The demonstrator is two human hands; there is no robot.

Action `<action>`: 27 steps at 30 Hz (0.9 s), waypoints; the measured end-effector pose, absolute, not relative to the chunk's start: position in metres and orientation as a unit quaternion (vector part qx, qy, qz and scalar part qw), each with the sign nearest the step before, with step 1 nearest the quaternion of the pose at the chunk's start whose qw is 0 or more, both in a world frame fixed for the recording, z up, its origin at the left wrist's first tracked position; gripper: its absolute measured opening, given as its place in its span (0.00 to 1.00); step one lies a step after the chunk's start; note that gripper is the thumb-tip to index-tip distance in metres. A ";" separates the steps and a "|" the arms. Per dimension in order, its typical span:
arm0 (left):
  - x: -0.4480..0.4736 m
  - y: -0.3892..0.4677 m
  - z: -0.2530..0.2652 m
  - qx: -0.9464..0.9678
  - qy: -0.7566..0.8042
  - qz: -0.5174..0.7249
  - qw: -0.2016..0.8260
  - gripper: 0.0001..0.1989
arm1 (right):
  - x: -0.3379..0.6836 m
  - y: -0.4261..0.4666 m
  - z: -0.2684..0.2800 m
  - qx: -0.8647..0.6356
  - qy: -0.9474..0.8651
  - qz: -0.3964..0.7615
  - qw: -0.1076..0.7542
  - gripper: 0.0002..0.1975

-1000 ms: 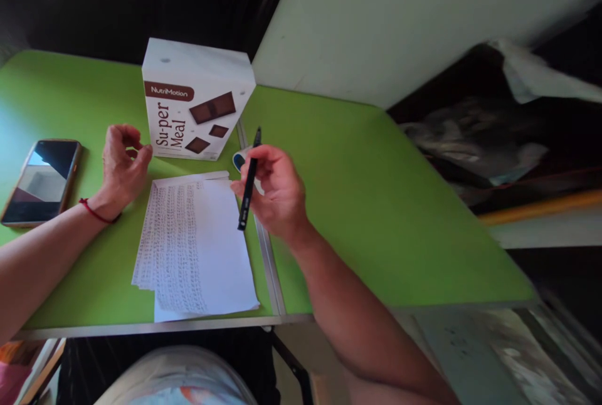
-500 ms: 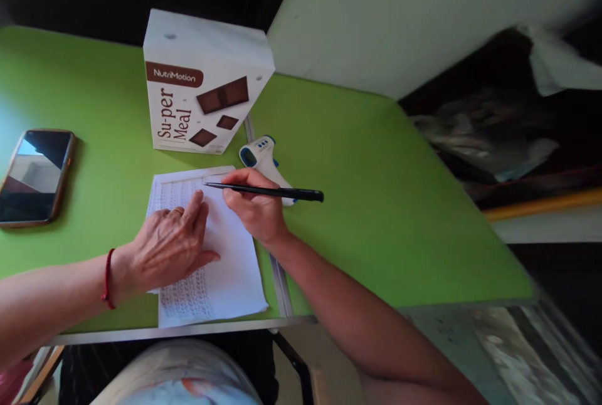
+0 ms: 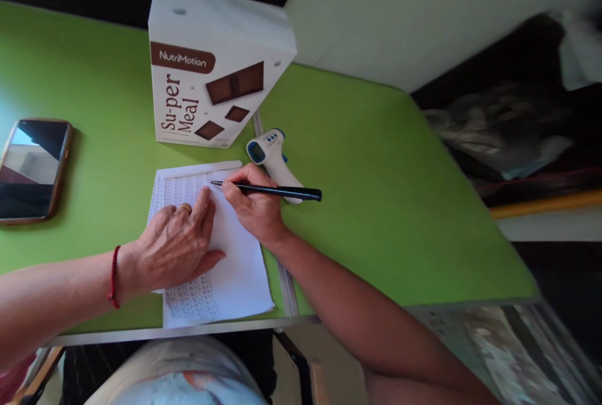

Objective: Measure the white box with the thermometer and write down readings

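Observation:
White paper lies near the front edge of the green table, its left part covered with rows of small handwriting. My left hand rests flat on the sheet with fingers stretched out, the index fingertip close to the pen's tip. Between the thumb and fingers of my right hand is a black pen, held at a low slant with its tip at the upper part of the paper. Part of the writing is hidden under my left hand.
Behind the paper stands a white NutriMotion box. A white and blue infrared thermometer lies just beyond my right hand. On the left is a phone. The green table has a metal seam and a front edge by my lap.
The view has shifted slightly, so the box appears larger and higher. Both hands keep their places on the paper, and the pen stays in my right hand with its tip near the same spot.

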State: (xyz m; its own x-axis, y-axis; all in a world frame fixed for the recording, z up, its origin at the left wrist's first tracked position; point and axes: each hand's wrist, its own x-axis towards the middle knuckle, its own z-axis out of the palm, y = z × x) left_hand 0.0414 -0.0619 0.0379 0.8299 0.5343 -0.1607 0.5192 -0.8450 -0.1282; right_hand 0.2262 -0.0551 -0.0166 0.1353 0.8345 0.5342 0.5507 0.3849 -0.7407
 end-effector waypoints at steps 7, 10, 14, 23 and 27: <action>0.040 -0.063 0.035 -0.958 -0.270 0.083 0.055 0.37 | 0.225 -0.054 -0.018 -0.523 -0.653 0.130 0.532 0.07; 0.039 -0.063 0.034 -0.959 -0.267 0.073 0.063 0.38 | 0.225 -0.054 -0.019 -0.535 -0.654 0.133 0.518 0.07; 0.039 -0.064 0.033 -0.959 -0.268 0.065 0.066 0.39 | 0.226 -0.053 -0.019 -0.547 -0.653 0.135 0.506 0.08; 0.039 -0.063 0.037 -0.957 -0.277 0.076 0.044 0.36 | 0.225 -0.053 -0.014 -0.546 -0.652 0.156 0.503 0.08; 0.038 -0.064 0.035 -0.957 -0.275 0.068 0.053 0.35 | 0.225 -0.053 -0.013 -0.553 -0.647 0.160 0.501 0.08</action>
State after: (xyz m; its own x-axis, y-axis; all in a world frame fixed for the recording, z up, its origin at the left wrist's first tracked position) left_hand 0.0383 -0.0637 0.0347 0.8390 0.5346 -0.1015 0.5202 -0.8427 -0.1388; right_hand 0.2247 -0.0532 -0.0133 0.1129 0.8749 0.4710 0.5548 0.3377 -0.7604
